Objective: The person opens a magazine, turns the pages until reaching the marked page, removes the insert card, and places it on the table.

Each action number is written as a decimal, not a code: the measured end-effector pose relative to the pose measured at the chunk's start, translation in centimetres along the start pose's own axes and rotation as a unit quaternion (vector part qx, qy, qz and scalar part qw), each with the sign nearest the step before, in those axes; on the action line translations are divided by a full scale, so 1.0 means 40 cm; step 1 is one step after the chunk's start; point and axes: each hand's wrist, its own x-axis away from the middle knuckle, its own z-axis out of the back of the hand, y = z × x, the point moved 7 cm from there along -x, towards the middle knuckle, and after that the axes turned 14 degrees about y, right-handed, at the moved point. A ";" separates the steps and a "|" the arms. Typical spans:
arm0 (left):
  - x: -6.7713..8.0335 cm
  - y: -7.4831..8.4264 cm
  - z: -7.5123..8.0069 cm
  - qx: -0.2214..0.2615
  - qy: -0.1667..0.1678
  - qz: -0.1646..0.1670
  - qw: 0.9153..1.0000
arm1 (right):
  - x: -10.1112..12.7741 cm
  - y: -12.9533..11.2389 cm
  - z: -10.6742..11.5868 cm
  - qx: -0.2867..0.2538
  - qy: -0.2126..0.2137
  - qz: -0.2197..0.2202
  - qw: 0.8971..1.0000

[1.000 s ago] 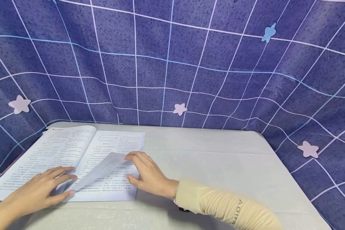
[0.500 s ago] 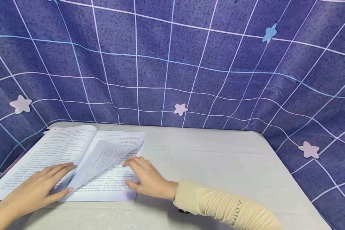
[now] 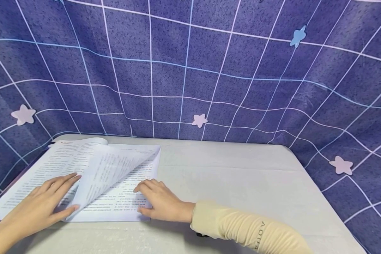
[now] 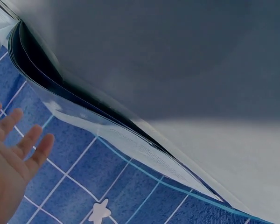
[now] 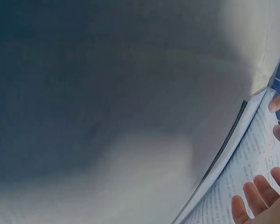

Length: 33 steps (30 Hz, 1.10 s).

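A thick book (image 3: 38, 180) with printed pages lies open at the left of the table. One page (image 3: 111, 162) is lifted off its right side and curls over toward the spine. My left hand (image 3: 42, 204) lies over the left side with fingers extended, its thumb by the near end of the lifted page. Whether the thumb touches that page I cannot tell. Over the right-hand page beneath (image 3: 127, 197) is my right hand (image 3: 165, 203), fingers loosely bent, holding nothing. The right wrist view also shows this right hand (image 5: 266, 200) beside the printed page (image 5: 238, 177).
A pale cloth covers the table (image 3: 235, 183), which extends to the right of the book. Behind and at both sides hangs a purple-blue curtain (image 3: 168, 81) with grid lines and stars. A cream sleeve (image 3: 241, 225) covers the right forearm.
The lifted page has swung left toward the spine, baring more of the page beneath. My right hand has come away from it and shifted slightly nearer. The left hand has moved slightly left.
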 end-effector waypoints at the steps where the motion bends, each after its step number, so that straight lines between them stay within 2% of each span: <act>1: 0.000 -0.001 0.001 0.001 0.002 0.000 1.000 | 0.001 -0.001 -0.004 0.001 -0.006 0.001 1.000; 12: -0.002 -0.011 0.004 0.001 0.021 0.004 1.000 | 0.012 -0.007 -0.032 0.034 -0.048 0.018 0.998; 18: 0.001 -0.008 0.000 0.005 0.007 0.007 1.000 | 0.018 -0.010 -0.048 0.048 -0.078 0.022 0.996; 25: 0.000 0.000 -0.001 0.000 0.007 -0.006 1.000 | 0.025 -0.009 -0.061 0.052 -0.101 0.024 0.993; 33: 0.005 0.004 -0.010 -0.013 -0.018 -0.010 1.000 | 0.028 -0.011 -0.068 0.056 -0.119 0.024 0.991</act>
